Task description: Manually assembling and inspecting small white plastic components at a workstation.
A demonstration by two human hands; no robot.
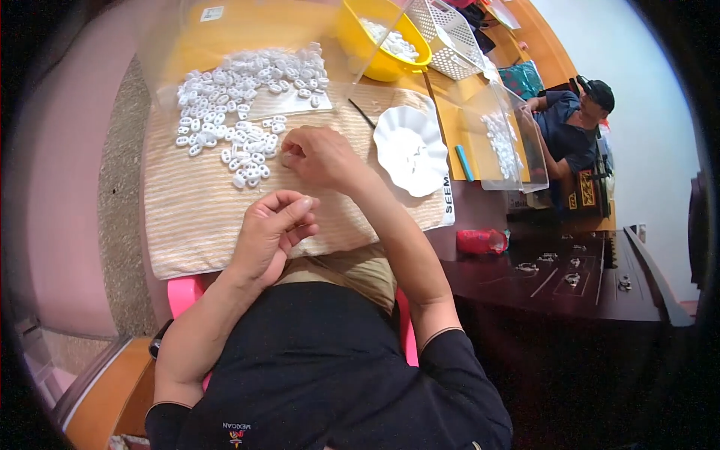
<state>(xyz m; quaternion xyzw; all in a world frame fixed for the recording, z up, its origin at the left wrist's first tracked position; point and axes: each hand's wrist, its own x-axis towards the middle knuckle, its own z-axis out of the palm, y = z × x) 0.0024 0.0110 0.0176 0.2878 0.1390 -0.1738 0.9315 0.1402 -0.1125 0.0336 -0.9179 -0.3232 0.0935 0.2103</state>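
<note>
loosely, white two-holed ovals (259, 158) lie on striped cloth (195, 217) near curled hands (322, 154).

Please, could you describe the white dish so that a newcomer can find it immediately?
Start from the big striped towel. Near its right edge, to the right of the right hand, sits the white dish. Its wavy, petal-like rim sets it apart from the many small white pieces gathered further left.

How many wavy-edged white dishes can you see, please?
1: the wavy-edged white dish, on the striped cloth, to the right of the right hand.
</note>
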